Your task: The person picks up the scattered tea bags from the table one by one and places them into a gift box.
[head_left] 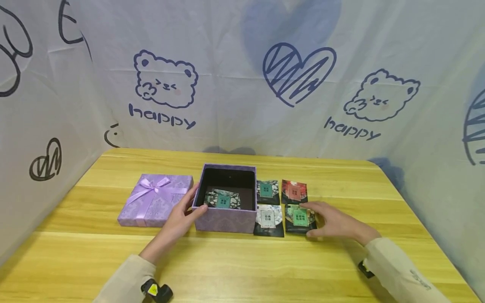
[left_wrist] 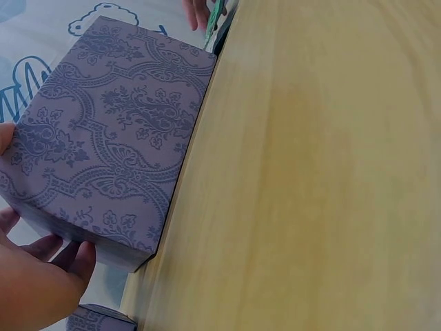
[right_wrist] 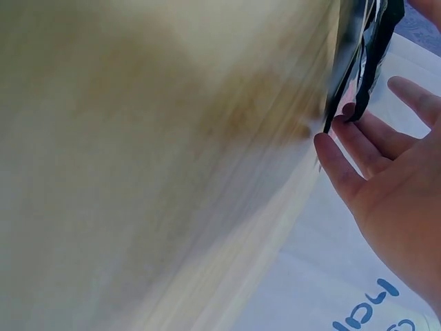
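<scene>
My left hand (head_left: 181, 216) grips the left front corner of a purple patterned box (head_left: 225, 222), thumb on the front rim, fingers along its left side. The box stands uncovered and its inside is black. Inside lies a sachet with a teal label (head_left: 222, 201). My right hand (head_left: 337, 222) is at the right edge of a green-labelled sachet (head_left: 299, 219), fingers extended and thumb apart. In the right wrist view, fingertips (right_wrist: 337, 155) meet the dark sachet edges. A white sachet (head_left: 268, 219), a teal-labelled sachet (head_left: 267, 190) and a red sachet (head_left: 294, 191) lie nearby.
A purple lid (head_left: 151, 200) with a ribbon bow lies left of the box. Everything rests on a light wooden table (head_left: 227, 269). White curtains (head_left: 227, 84) with blue drawings hang behind and at both sides.
</scene>
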Tool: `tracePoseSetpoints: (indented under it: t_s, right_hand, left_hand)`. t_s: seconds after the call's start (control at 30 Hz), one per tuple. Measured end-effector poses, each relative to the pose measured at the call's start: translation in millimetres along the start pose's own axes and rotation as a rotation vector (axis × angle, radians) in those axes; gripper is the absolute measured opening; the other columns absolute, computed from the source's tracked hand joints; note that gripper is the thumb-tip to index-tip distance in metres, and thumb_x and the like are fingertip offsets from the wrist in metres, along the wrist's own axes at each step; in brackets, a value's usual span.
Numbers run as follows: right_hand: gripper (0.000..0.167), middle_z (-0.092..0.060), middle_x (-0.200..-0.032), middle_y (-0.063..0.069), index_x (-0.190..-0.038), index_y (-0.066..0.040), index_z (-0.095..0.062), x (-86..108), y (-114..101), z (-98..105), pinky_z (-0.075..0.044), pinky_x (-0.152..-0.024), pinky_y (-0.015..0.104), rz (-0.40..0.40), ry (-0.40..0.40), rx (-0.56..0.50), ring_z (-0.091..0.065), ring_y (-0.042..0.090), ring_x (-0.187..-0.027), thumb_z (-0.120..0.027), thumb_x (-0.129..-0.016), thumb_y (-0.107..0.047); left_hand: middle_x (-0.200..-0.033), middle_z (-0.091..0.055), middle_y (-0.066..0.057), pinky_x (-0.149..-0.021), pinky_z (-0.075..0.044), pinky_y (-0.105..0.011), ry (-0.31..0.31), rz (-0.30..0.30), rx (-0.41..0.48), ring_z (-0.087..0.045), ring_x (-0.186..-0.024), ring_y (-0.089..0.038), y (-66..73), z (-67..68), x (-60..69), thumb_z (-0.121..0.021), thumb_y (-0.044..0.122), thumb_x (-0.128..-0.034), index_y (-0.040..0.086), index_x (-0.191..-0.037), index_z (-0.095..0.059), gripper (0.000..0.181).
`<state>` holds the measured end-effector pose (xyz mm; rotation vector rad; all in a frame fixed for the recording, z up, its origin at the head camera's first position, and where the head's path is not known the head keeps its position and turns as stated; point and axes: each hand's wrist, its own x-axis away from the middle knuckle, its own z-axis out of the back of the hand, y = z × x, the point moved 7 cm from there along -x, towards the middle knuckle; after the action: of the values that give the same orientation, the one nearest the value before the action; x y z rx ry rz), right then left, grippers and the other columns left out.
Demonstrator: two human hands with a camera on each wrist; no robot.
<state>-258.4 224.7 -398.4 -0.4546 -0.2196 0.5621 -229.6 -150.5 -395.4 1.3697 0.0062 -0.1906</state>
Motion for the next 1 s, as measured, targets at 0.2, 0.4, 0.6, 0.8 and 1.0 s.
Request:
tracePoseSetpoints:
  t_s: [0.2, 0.4, 0.6, 0.8, 1.0]
  right_hand:
    - [0.084, -0.041, -0.141, 0.028, -0.143, -0.002, -0.044, -0.1, -0.9, 3.7, -0.033, -0.098, 0.07, 0.016, 0.033, 0.02, -0.039, 0.049, -0.127, -0.077, -0.077, -0.043]
    - [0.082, -0.042, -0.142, 0.027, -0.143, -0.004, -0.045, -0.7, -3.2, 7.1, -0.032, -0.098, 0.07, 0.02, 0.053, 0.043, -0.037, 0.05, -0.128, -0.077, -0.078, -0.043]
    - [0.076, -0.043, -0.141, 0.027, -0.141, -0.005, -0.048, -1.6, -6.4, 8.0, -0.033, -0.098, 0.069, 0.037, 0.064, 0.058, -0.039, 0.049, -0.127, -0.075, -0.08, -0.043]
    - [0.075, -0.042, -0.142, 0.026, -0.141, -0.005, -0.048, -4.1, -9.7, 9.1, -0.033, -0.098, 0.069, 0.033, 0.071, 0.058, -0.038, 0.048, -0.128, -0.074, -0.081, -0.042]
    - [0.076, -0.038, -0.145, 0.027, -0.144, -0.005, -0.045, -11.4, -10.0, 13.0, -0.03, -0.098, 0.071, -0.029, 0.088, 0.052, -0.033, 0.049, -0.131, -0.074, -0.082, -0.04]
  left_hand:
    - [-0.153, -0.03, -0.019, -0.108, -0.034, -0.047, 0.002, -0.013, 0.002, -0.035, -0.136, -0.038, 2.4, 0.3, 0.6, -0.06, 0.014, -0.0959, 0.011, -0.155, -0.024, 0.069]
    - [-0.154, -0.03, -0.018, -0.108, -0.033, -0.047, -0.002, -0.01, 0.004, -0.035, -0.135, -0.037, 3.4, -0.1, 1.3, -0.061, 0.015, -0.0959, 0.012, -0.155, -0.024, 0.069]
    - [-0.153, -0.03, -0.019, -0.108, -0.034, -0.046, -0.003, 0.001, 0.018, -0.036, -0.135, -0.037, 3.2, -1.0, 1.6, -0.06, 0.014, -0.096, 0.013, -0.155, -0.024, 0.069]
    - [-0.153, -0.03, -0.019, -0.108, -0.033, -0.046, -0.001, 0.005, 0.021, -0.036, -0.135, -0.037, 3.4, -1.4, 1.8, -0.06, 0.014, -0.096, 0.013, -0.155, -0.024, 0.069]
    - [-0.153, -0.03, -0.018, -0.108, -0.033, -0.046, 0.0, -0.002, 0.014, -0.036, -0.135, -0.037, 4.3, -1.3, 1.5, -0.06, 0.013, -0.0959, 0.012, -0.155, -0.024, 0.069]
